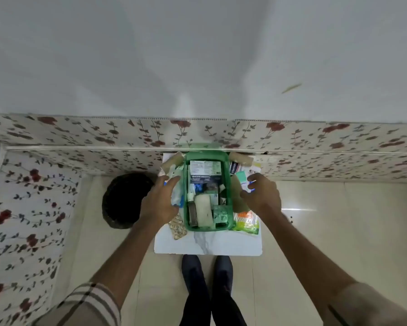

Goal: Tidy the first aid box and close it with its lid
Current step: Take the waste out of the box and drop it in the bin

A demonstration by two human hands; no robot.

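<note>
A green open first aid box [185, 208] stands on a small white marble-look table [207, 243]. Inside lie medicine cartons, a white roll, a dark bottle and a green packet. My left hand [159, 201] hovers at the box's left side with fingers spread, over a clear blue-tinted packet [177, 198]. My right hand [262, 195] hovers open at the box's right side, above paper packets. A greenish lid-like piece [239, 196] lies just right of the box, partly hidden by my right hand. Neither hand holds anything that I can see.
Loose items ring the box: a pill strip [177, 228] at front left, an orange-green packet [246, 223] at front right, tan rolls [170, 164] at the back corners. A dark round basket [125, 200] sits on the floor left. A floral-covered ledge runs behind; my shoes stand below the table.
</note>
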